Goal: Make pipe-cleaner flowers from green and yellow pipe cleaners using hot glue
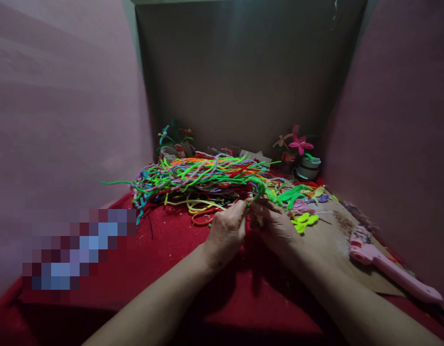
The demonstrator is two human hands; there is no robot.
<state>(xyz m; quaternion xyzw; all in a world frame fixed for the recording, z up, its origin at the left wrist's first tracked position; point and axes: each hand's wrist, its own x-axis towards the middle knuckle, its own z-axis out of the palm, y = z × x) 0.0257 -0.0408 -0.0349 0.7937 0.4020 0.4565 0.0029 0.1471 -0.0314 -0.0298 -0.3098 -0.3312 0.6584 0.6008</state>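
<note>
Two bare hands meet at the centre of the frame over a red, cloth-covered surface [164,269]. The left hand [226,222] is curled, thumb and fingers pinched at the base of a green, fuzzy, bent stem [258,192]; the right hand [274,223], fingers folded inward, grips the same piece, which rises just above the knuckles.

Directly behind, mid-frame, lies a tangled heap of soft, fuzzy craft stems [207,170] in green, purple, orange and red, too many to count. One smooth red loop [201,221] shows at its front edge. Right of the hands, a flat tan board [339,230] carries a yellow, lobed fuzzy piece [304,222] and a bundle of green fuzzy strips [292,196].

At lower right lies one pink plastic glue gun [395,274]. Right of centre, behind the board, one pale, round, dark-banded pot [309,168] stands by a bright pink fuzzy flower [301,144]; left of centre, beyond the heap, is one blue fuzzy flower [164,134].
</note>
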